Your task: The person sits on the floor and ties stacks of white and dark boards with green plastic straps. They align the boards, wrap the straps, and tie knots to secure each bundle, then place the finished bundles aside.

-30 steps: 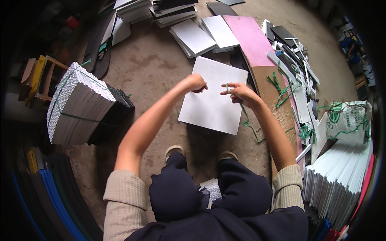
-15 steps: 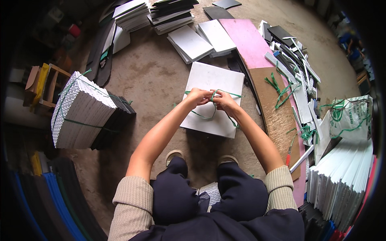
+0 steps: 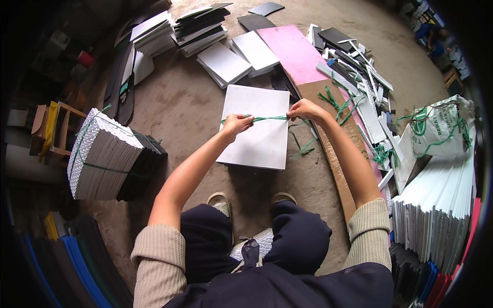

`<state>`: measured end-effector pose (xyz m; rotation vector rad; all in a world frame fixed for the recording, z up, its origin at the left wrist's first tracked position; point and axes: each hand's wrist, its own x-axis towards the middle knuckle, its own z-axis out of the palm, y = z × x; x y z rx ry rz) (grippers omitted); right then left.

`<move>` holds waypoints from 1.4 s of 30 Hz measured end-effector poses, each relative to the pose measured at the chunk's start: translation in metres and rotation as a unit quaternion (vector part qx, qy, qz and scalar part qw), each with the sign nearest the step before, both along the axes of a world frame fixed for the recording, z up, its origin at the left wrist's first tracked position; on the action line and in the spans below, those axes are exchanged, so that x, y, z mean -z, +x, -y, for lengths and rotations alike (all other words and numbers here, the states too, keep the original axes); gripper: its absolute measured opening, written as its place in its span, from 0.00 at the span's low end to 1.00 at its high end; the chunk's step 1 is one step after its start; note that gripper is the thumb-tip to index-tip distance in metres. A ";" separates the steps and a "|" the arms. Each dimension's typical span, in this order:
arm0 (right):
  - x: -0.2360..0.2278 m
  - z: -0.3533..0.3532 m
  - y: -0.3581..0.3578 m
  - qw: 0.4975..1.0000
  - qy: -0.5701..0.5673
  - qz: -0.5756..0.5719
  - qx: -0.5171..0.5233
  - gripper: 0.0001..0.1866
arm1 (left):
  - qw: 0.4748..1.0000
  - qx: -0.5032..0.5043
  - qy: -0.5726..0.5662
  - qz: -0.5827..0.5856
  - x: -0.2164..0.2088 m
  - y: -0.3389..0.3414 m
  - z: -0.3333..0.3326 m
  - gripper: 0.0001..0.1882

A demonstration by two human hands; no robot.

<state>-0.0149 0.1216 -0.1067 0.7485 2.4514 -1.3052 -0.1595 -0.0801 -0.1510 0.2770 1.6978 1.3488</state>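
A stack of white sheets (image 3: pixel 255 146) lies in front of my feet, with green twine (image 3: pixel 269 118) running across its top. My left hand (image 3: pixel 237 126) pinches the twine near the left side of the stack. By the stack's right edge, my right hand (image 3: pixel 306 111) is closed on the same twine, its fingertips together. Between both hands the strand looks straight and taut. A loose green end hangs below my right hand beside the stack.
To the left stands a tied bundle of white and black sheets (image 3: pixel 105 156). Further piles of white sheets (image 3: pixel 224 62) lie ahead. On the right are a brown board (image 3: pixel 336 149), a pink board (image 3: pixel 292 54), scattered offcuts (image 3: pixel 367 115) and a white sack (image 3: pixel 439 128).
My hands, close together over the middle of the stack before, have moved apart. The looped twine between them is now pulled straight. The whole view has shifted slightly.
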 end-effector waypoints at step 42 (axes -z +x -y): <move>-0.004 0.030 -0.024 0.939 0.262 -0.150 -0.166 0.11 | 0.844 0.041 -0.096 -0.526 -0.019 0.046 0.020 0.17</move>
